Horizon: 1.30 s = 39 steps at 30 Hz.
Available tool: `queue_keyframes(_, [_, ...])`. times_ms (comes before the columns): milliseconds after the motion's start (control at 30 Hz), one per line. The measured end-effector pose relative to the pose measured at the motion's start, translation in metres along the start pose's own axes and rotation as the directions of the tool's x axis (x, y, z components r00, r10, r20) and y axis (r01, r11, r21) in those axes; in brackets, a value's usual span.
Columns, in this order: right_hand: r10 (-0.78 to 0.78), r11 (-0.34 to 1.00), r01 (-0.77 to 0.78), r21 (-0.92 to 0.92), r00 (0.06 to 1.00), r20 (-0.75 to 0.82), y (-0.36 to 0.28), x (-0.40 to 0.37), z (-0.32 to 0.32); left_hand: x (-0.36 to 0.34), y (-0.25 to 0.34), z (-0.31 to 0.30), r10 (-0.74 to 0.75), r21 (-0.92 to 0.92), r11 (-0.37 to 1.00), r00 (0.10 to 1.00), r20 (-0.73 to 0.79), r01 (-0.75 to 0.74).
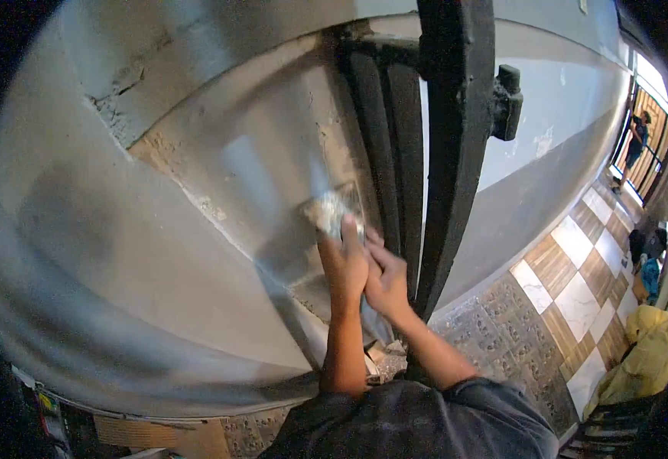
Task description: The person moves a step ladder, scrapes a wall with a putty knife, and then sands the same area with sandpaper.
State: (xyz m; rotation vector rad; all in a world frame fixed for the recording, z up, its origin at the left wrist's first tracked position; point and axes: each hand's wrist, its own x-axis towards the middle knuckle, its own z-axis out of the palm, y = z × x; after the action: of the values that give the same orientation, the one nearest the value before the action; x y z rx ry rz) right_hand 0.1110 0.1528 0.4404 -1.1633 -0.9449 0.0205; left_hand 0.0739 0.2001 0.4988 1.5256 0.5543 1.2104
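Both hands are together on a putty knife (332, 208), its broad blade crusted with pale filler and blurred by motion. My left hand (345, 271) is closed around it, with the thumb laid up along the blade. My right hand (386, 283) is closed just beside and below, over the handle, which is mostly hidden by the fingers. The blade is at the grey wall recess (273, 176), close to its right inner edge. Bare patches of chipped plaster (338, 145) show above the blade.
A dark metal gate post (456, 153) with a latch block (507, 103) stands just right of my hands. A ridge of cracked plaster (211, 210) borders the recess. On the right are checkered floor tiles (575, 245), a yellow sack (643, 352) and another person (637, 141) farther off.
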Motion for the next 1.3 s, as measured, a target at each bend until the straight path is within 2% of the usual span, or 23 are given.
queue_keyframes(33, [0.049, 0.999, -0.049, 0.009, 0.999, -0.007, 0.003, -0.001, 0.004, -0.001, 0.001, 0.0, 0.069, 0.109, 0.992, 0.997, -0.028, -0.066])
queue_keyframes(67, [0.106, 0.994, -0.106, 0.018, 0.994, -0.013, 0.005, -0.002, 0.007, 0.004, 0.003, -0.001, 0.076, 0.112, 0.991, 0.997, -0.019, -0.073])
queue_keyframes(167, [0.154, 0.988, -0.155, 0.022, 0.987, 0.039, -0.004, 0.005, 0.007, 0.006, 0.026, -0.002, -0.109, 0.108, 0.988, 0.994, -0.013, 0.11])
queue_keyframes(200, [0.145, 0.989, -0.145, 0.015, 0.989, 0.032, -0.004, 0.009, 0.003, 0.007, 0.023, 0.003, -0.103, 0.099, 0.99, 0.995, -0.006, 0.103])
queue_keyframes(267, [0.1, 0.995, -0.1, -0.025, 0.995, 0.023, -0.002, 0.001, -0.002, 0.001, 0.01, 0.004, 0.042, 0.084, 0.996, 0.997, -0.07, -0.036])
queue_keyframes(300, [0.12, 0.993, -0.119, -0.026, 0.993, 0.023, 0.003, -0.008, 0.0, -0.003, 0.002, 0.0, 0.024, 0.092, 0.996, 0.997, -0.069, -0.018])
queue_keyframes(367, [-0.068, 0.988, 0.067, -0.138, 0.998, -0.003, 0.008, -0.002, 0.002, 0.002, -0.003, -0.003, -0.042, 0.124, 0.991, 0.998, -0.039, 0.047])
queue_keyframes(500, [0.063, 0.991, -0.057, -0.123, 0.997, 0.049, -0.023, 0.038, -0.001, 0.033, 0.017, 0.004, -0.083, 0.056, 0.995, 0.995, -0.047, 0.085])
queue_keyframes(567, [0.071, 0.997, -0.069, -0.044, 0.996, 0.052, -0.032, 0.044, -0.007, 0.028, 0.038, 0.011, -0.047, -0.093, 0.994, 0.999, 0.021, 0.049])
queue_keyframes(700, [-0.039, 0.991, 0.04, -0.124, 0.999, 0.016, 0.013, -0.001, -0.009, -0.002, -0.001, 0.009, -0.047, -0.075, 0.996, 0.993, -0.109, 0.039])
queue_keyframes(767, [0.1, 0.994, -0.098, -0.049, 0.995, 0.029, 0.014, -0.014, -0.008, -0.011, -0.013, 0.001, -0.106, 0.08, 0.991, 0.994, -0.02, 0.107])
queue_keyframes(867, [0.099, 0.995, -0.097, -0.034, 0.993, 0.067, 0.004, -0.001, -0.007, 0.001, -0.011, -0.005, -0.089, -0.033, 0.995, 0.994, 0.061, 0.091])
queue_keyframes(900, [0.103, 0.995, -0.103, -0.007, 0.991, 0.082, -0.003, 0.001, -0.008, -0.001, -0.009, -0.007, 0.007, -0.055, 0.998, 0.998, 0.058, -0.004])
queue_keyframes(933, [0.095, 0.995, -0.095, -0.006, 0.991, 0.09, -0.009, 0.003, -0.01, -0.003, 0.001, -0.007, 0.014, -0.059, 0.998, 0.999, 0.049, -0.011])
queue_keyframes(1000, [0.168, 0.985, -0.17, 0.001, 0.975, 0.148, -0.017, 0.001, -0.014, -0.016, 0.016, -0.008, 0.135, 0.044, 0.99, 0.987, -0.085, -0.132])
queue_keyframes(1067, [0.19, 0.976, -0.205, 0.072, 0.967, 0.171, -0.006, -0.007, -0.015, -0.025, -0.007, -0.016, 0.211, 0.046, 0.977, 0.974, -0.079, -0.208])
queue_keyframes(1100, [0.284, 0.937, -0.322, 0.135, 0.928, 0.24, 0.008, -0.014, -0.018, -0.027, -0.034, -0.025, 0.217, 0.007, 0.976, 0.976, -0.024, -0.217])
queue_keyframes(1133, [0.367, 0.884, -0.427, 0.189, 0.886, 0.285, -0.013, -0.014, -0.023, -0.027, -0.068, -0.043, 0.117, 0.132, 0.984, 0.993, 0.016, -0.118])
queue_keyframes(1167, [0.432, 0.887, -0.457, 0.066, 0.871, 0.232, -0.014, -0.015, -0.021, -0.023, -0.078, -0.052, 0.02, 0.265, 0.963, 0.997, 0.068, -0.038])
queue_keyframes(1200, [0.503, 0.77, -0.58, 0.266, 0.808, 0.306, -0.015, -0.015, -0.02, -0.021, -0.086, -0.064, 0.021, 0.29, 0.956, 0.993, 0.114, -0.054])
queue_keyframes(1233, [0.351, 0.911, -0.38, 0.162, 0.919, 0.18, -0.014, -0.016, -0.014, -0.018, -0.081, -0.06, -0.079, 0.131, 0.988, 0.997, -0.014, 0.081])
queue_keyframes(1267, [0.448, 0.741, -0.54, 0.399, 0.84, 0.306, -0.016, -0.016, -0.01, 0.004, -0.125, -0.079, 0.061, 0.101, 0.993, 0.998, 0.009, -0.061])
queue_keyframes(1300, [0.288, 0.833, -0.326, 0.447, 0.945, 0.153, 0.009, -0.02, 0.007, 0.004, -0.107, -0.064, 0.161, 0.098, 0.982, 0.987, -0.007, -0.16])
